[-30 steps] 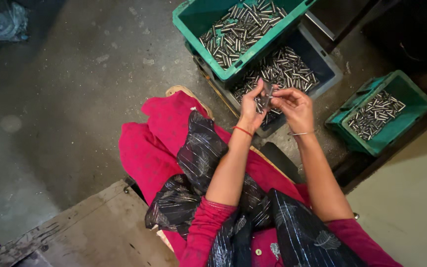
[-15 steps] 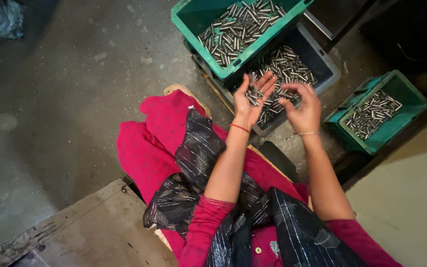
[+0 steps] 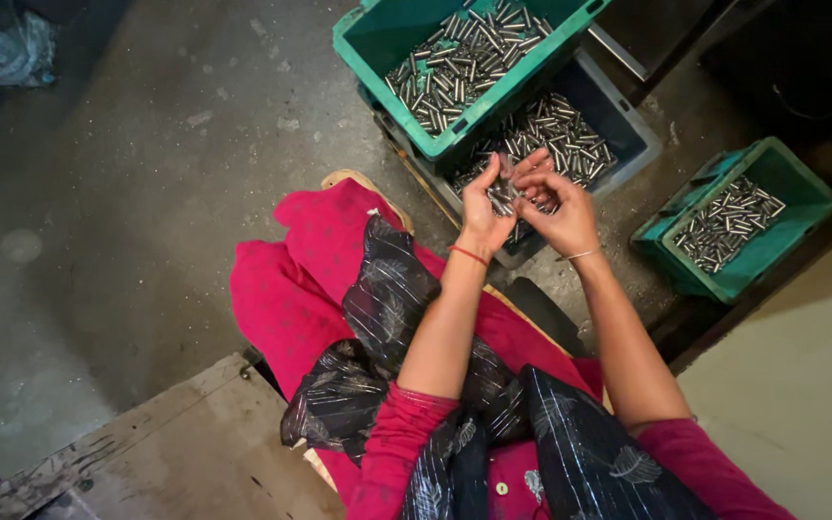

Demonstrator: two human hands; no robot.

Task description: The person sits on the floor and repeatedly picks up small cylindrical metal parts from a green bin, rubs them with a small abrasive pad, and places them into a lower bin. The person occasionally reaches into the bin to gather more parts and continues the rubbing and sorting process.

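The left hand (image 3: pixel 486 204) cups a small bunch of metal pins (image 3: pixel 503 195), upright between both palms; the right hand (image 3: pixel 559 207) pinches them, touching, above the grey bin (image 3: pixel 628 125).

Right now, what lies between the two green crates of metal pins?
In the head view, a grey crate of the same metal pins lies between the upper green crate and the right green crate, then bare floor.
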